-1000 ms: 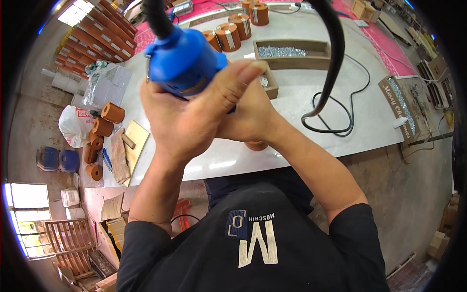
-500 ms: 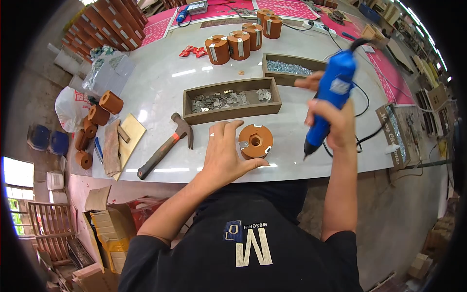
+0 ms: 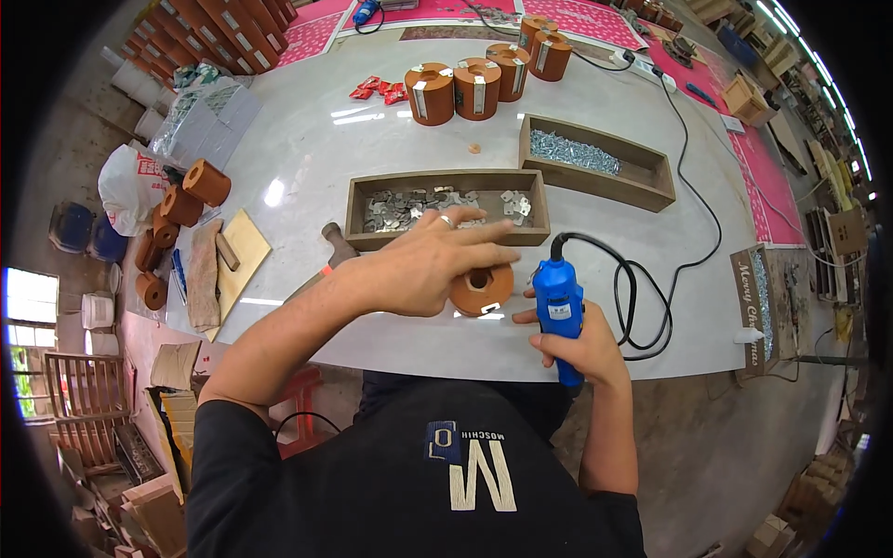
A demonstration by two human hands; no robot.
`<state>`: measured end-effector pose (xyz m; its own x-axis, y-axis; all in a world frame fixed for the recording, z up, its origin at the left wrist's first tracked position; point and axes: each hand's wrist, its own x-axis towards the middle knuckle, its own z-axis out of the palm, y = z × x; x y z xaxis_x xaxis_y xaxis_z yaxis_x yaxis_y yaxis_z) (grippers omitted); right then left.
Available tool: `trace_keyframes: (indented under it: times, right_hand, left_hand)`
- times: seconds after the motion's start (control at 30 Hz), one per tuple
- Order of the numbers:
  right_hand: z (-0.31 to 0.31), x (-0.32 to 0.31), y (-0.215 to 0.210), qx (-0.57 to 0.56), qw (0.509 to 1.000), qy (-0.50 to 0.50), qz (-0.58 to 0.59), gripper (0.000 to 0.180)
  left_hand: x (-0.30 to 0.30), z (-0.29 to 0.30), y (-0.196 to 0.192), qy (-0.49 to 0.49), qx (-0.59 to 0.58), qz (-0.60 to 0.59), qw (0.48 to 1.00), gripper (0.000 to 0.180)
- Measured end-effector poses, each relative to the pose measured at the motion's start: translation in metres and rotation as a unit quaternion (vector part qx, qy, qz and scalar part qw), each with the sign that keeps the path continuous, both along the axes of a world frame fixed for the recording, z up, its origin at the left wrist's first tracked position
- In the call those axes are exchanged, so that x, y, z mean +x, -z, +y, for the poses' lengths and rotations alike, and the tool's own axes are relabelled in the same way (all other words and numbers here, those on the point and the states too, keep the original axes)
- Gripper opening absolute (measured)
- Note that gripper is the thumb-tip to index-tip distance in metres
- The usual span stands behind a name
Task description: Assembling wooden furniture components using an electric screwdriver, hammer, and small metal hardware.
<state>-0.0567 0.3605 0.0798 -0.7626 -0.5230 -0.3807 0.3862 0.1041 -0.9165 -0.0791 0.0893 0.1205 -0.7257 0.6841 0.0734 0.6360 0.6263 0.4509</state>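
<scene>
Far left: white plastic bag (image 3: 128, 197) beside the table, loose brown blocks (image 3: 206, 182) strung out close by; then a brownish cloth (image 3: 202, 270) and pale wooden board (image 3: 246, 244), pretty much same spot as half a second ago; next the hammer (image 3: 338, 245), in plain sight last frame, now mostly covered by the left forearm, head and a bit of handle poking out; farther back, red packets (image 3: 377, 90) near some upright brown cylinders (image 3: 476, 90)

left hand (image 3: 433, 260): earlier curved along the side of the round brown block, now over the back part of it, back of hand up, fingers stretched out; thumb hidden, so can't tell whether touching the block or pinching anything underneath; round brown block (image 3: 484, 294): lying flat near the front edge of the white tabletop (image 3: 307, 144), hole up, just in front of the tray of metal plates (image 3: 526, 237)

then the blue power tool (image 3: 558, 298), grasped in the right hand (image 3: 592, 346); before, blurry and tilted with slim tip showing; now closer to the block, tip not readable; behind it, tray of screws (image 3: 595, 180), plus looping black cord (image 3: 669, 302) to the right
</scene>
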Motion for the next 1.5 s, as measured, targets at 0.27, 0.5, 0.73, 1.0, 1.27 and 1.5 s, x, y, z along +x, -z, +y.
trace_keyframes:
  times: [0.27,0.5,0.73,1.0,1.27,1.5]
  right_hand:
    - [-0.002,-0.004,0.007,0.006,0.995,0.092,0.025,0.052]
    - [-0.013,-0.002,0.003,0.029,0.996,0.079,0.035,0.049]
    - [-0.011,-0.001,0.018,0.032,0.991,0.130,0.021,0.047]
    - [0.005,-0.009,0.035,0.026,0.983,0.172,-0.051,0.044]
    - [0.013,-0.013,0.036,-0.021,0.983,0.154,-0.093,0.054]
    - [0.012,-0.012,0.037,-0.011,0.985,0.150,-0.088,0.053]
  left_hand:
    - [-0.065,-0.018,0.008,-0.243,0.038,-0.165,0.955,0.042]
    - [-0.091,-0.012,0.061,-0.188,-0.150,-0.112,0.964,0.050]
    - [-0.099,-0.013,0.077,-0.188,-0.121,-0.083,0.971,0.040]
    - [-0.104,-0.016,0.087,-0.178,-0.066,-0.048,0.981,0.019]
    - [-0.093,-0.021,0.069,-0.183,-0.077,-0.099,0.975,0.044]
    - [-0.096,-0.018,0.076,-0.173,-0.093,-0.124,0.973,0.039]
